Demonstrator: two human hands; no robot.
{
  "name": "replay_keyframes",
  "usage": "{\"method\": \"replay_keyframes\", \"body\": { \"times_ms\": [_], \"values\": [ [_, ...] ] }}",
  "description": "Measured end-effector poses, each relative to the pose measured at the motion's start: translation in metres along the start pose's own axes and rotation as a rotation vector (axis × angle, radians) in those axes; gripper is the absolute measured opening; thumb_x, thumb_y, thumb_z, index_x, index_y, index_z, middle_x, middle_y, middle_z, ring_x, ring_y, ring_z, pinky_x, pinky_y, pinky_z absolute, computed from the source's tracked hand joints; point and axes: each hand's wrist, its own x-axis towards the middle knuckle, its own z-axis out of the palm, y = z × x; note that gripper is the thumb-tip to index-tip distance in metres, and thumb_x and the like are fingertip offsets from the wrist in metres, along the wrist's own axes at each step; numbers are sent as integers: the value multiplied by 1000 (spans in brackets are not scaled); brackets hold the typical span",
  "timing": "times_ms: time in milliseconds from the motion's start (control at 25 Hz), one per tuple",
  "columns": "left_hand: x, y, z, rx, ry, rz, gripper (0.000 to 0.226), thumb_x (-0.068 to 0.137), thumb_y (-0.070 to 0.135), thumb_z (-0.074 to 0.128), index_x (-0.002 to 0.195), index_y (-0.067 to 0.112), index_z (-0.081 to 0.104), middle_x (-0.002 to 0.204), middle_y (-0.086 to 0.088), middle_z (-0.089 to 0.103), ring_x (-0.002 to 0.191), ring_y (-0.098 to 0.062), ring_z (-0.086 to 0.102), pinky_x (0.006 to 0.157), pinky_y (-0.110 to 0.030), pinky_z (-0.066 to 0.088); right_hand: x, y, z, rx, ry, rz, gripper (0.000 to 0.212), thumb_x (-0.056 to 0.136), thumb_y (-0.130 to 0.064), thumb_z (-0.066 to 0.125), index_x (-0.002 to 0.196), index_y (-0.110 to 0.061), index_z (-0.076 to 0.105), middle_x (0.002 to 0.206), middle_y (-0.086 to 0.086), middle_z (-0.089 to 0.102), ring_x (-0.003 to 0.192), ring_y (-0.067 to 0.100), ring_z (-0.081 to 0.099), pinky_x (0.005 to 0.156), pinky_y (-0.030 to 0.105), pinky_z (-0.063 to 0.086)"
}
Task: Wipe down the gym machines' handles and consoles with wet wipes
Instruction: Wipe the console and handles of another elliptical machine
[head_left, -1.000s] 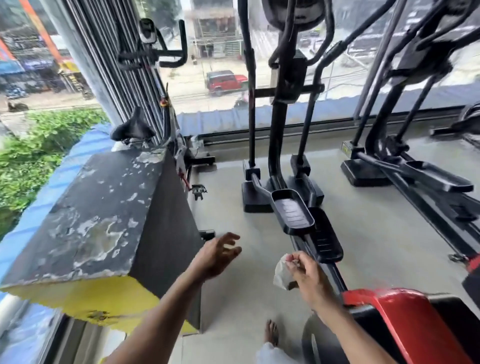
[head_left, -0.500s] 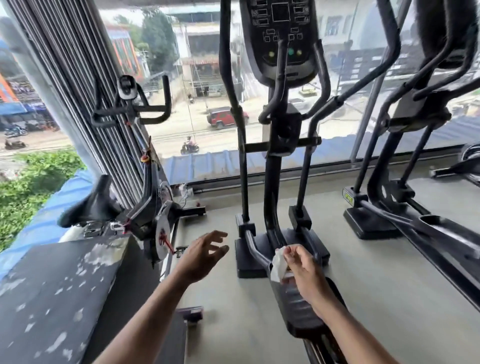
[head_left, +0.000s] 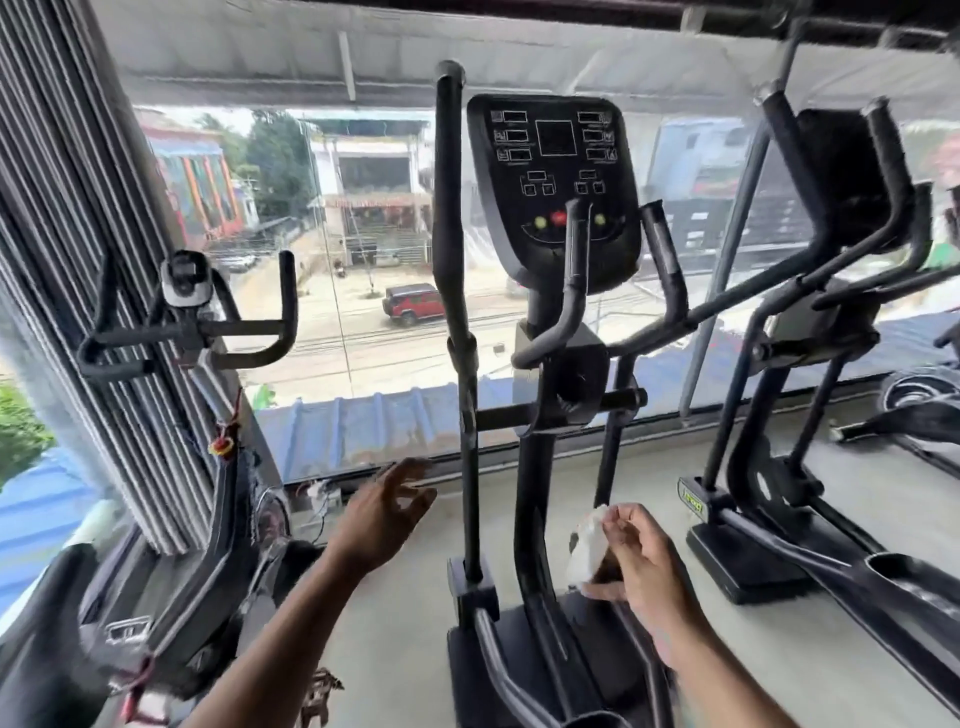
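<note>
a: right, position check. where does the work lie from the hands?

b: up and ahead. the elliptical's console (head_left: 553, 187) sits high, dead centre of the view, face tilted toward the person. both hands are low, down near the machine's base (head_left: 519, 654).

a: hands?

b: right hand (head_left: 641, 569) has fingers and thumb curled round a crumpled white wet wipe (head_left: 587, 548), grasping it, just in front of the centre post (head_left: 535, 483). left hand (head_left: 384, 512) is released, fingers spread and relaxed, nothing in it, touching nothing.

a: handles?

b: left moving handle (head_left: 453, 208) is a long black bar, near upright, running from above the console's top edge down to the pivot by the base. it stands between the two hands and a little beyond them. the two fixed curved grips (head_left: 571, 270) rise in front of the console's lower edge; the right one (head_left: 665, 265) leans outward.

a: which hand is nearer what?

b: wipe hand sits almost straight below the console and the curved grips, so my read is a vertical reach, upward. the empty left hand is just beside the upright bar's lower stretch, nearer to it than the right.

a: neighbours?

b: exercise bike handlebars (head_left: 187, 325) well off to the left by the window blinds (head_left: 67, 234); a second elliptical (head_left: 831, 260) to the right. both apart from either hand.
</note>
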Motion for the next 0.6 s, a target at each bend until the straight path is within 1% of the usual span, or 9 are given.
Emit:
{"method": "replay_keyframes", "body": {
  "times_ms": [80, 120, 160, 240, 280, 320, 400, 480, 600],
  "values": [
    [37, 0, 7, -6, -23, 65, 31, 98, 29, 72, 128, 25, 68, 123, 11, 67, 99, 0, 69, 86, -17, 54, 23, -10, 8, 36, 52, 13, 14, 95, -41, 61, 99, -28, 66, 110, 12, 64, 102, 32, 67, 62, 59, 61],
    [52, 0, 11, -23, -46, 96, 31, 98, 30, 71, 129, 25, 67, 123, 11, 66, 98, 4, 67, 86, -13, 53, 33, -14, 12, 43, 74, 16, 13, 98, -39, 60, 101, -28, 65, 110, 12, 63, 103, 32, 67, 61, 59, 61],
    [68, -2, 17, -46, -65, 130, 32, 99, 35, 69, 129, 26, 66, 123, 11, 66, 99, 6, 67, 86, -13, 54, 43, -20, 16, 48, 90, 7, 12, 100, -38, 58, 102, -27, 63, 109, 11, 63, 103, 30, 66, 59, 56, 62],
    [101, -5, 28, -65, -89, 188, 39, 97, 46, 63, 132, 29, 64, 124, 12, 65, 104, 2, 68, 90, -26, 59, 67, -36, 21, 39, 124, -30, 11, 103, -33, 54, 105, -24, 59, 109, 6, 61, 100, 23, 66, 55, 50, 62],
    [119, -4, 35, -64, -97, 206, 41, 97, 48, 61, 133, 29, 63, 126, 10, 64, 106, -1, 68, 90, -31, 61, 81, -46, 22, 44, 143, -59, 13, 103, -32, 52, 107, -20, 58, 110, 5, 60, 100, 22, 66, 55, 50, 63],
    [135, -2, 41, -63, -101, 218, 42, 98, 48, 60, 135, 29, 61, 128, 8, 64, 107, -4, 68, 91, -34, 61, 94, -54, 21, 53, 158, -92, 16, 104, -30, 51, 107, -16, 57, 111, 6, 59, 98, 22, 65, 56, 51, 63],
    [171, 9, 52, -69, -103, 233, 39, 101, 41, 61, 139, 29, 59, 132, 5, 62, 111, -8, 67, 92, -33, 60, 123, -65, 14, 66, 209, -169, 18, 102, -29, 52, 106, -12, 57, 109, 4, 57, 94, 20, 62, 59, 51, 63],
    [216, 22, 63, -77, -85, 282, 40, 102, 35, 63, 141, 29, 57, 136, 6, 57, 115, -10, 66, 93, -32, 59, 155, -75, 5, 88, 268, -243, 14, 102, -26, 54, 103, -14, 60, 102, -3, 60, 92, 17, 62, 61, 50, 64],
    [289, 46, 79, -72, -19, 323, 45, 99, 39, 59, 142, 29, 54, 134, 7, 51, 114, -15, 64, 93, -41, 58, 202, -92, -11, 78, 310, -347, 6, 100, -27, 58, 98, -23, 63, 91, -13, 68, 89, 11, 68, 64, 48, 63]
  ]
}}
